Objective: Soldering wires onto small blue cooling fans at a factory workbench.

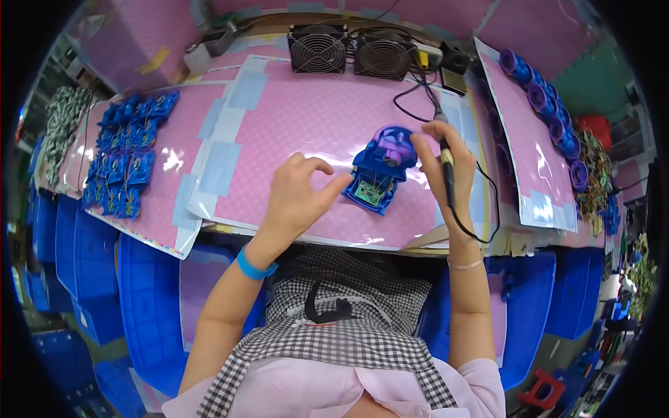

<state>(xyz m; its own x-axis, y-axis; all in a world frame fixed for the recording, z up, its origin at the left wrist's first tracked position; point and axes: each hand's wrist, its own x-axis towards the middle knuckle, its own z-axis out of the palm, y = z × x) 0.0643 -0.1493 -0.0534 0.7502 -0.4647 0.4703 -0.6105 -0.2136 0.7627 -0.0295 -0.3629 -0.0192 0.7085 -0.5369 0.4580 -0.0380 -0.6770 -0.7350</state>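
Observation:
A blue plastic part with a purple ring on top and a green circuit board (380, 174) sits on the pink mat (306, 118). My left hand (300, 195) touches its left side with one fingertip, the other fingers curled and apart. My right hand (442, 167) grips a black soldering iron (446, 171) like a pen, and its fingertips touch the part's upper right side. The iron's black cord loops down past my wrist.
Two black fans (352, 50) stand at the back edge. Several blue parts (129, 150) lie in rows at the left. Purple and blue rings (550, 111) line the right mat. Blue crates (146, 299) sit below the table edge.

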